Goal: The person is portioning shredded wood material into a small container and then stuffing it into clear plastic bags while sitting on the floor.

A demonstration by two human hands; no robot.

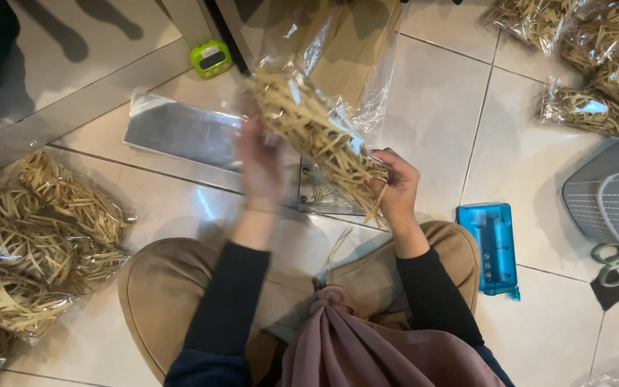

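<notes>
Looking down from my head, I sit on the tiled floor (pixel 438 122) with a clear bag of dry yellow strips (pixel 317 132) held up over my knees. My right hand (pixel 397 188) is closed on its low end. My left hand (pixel 261 166) is blurry on the other side, so I cannot tell how it holds. I think I am settling the strips inside the bag. Next it needs a firm hold near the open top. More filled bags (pixel 37 244) lie on my left, and a blue sealer tool (pixel 494 247) on my right.
</notes>
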